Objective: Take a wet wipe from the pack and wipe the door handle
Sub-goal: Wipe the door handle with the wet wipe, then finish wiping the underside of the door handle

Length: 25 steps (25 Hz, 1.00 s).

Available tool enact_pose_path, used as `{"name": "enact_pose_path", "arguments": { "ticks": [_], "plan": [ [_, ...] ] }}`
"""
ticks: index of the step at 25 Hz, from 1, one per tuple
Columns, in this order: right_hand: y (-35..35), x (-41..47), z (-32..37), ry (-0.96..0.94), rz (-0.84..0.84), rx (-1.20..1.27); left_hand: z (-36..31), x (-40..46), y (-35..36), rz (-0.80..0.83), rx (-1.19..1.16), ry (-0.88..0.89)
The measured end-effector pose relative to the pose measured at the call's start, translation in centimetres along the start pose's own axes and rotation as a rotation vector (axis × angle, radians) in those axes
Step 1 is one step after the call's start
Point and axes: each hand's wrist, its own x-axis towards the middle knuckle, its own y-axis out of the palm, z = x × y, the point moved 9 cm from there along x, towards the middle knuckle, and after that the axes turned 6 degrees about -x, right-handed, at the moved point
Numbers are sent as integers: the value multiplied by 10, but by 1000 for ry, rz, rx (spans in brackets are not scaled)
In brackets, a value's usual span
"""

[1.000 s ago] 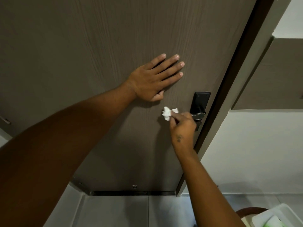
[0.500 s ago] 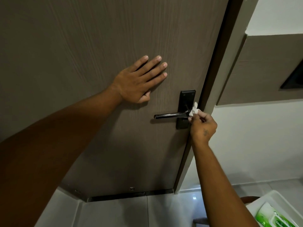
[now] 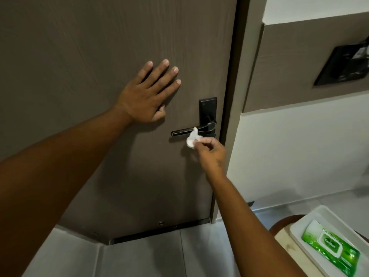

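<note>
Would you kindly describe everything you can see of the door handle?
The door handle is a glossy black lever, metal by its look, lying roughly level and pointing left from a tall black backplate near the brown door's right edge. A crumpled white wipe, pinched in the right hand, meets its middle from below. The left hand presses the door apart from it.

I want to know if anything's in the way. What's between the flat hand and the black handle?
Nothing: the head view shows only bare brown door between the left hand and the door handle.
</note>
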Motion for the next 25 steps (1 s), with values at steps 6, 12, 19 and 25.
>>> {"name": "enact_pose_path", "arguments": {
  "ticks": [6,12,19,25],
  "plan": [
    [-156,-12,-84,464,-19,470,-180,77,0,22,-777,-241],
    [-359,-26,-158,499,-221,284,-487,117,79,989,-1918,-964],
    [-578,-96,-290,763,-670,-123,-729,145,114,1250,-1798,-815],
    [-641,-76,-385,798,-599,-672,-860,138,153,1113,-1540,-394]
  ]
}}
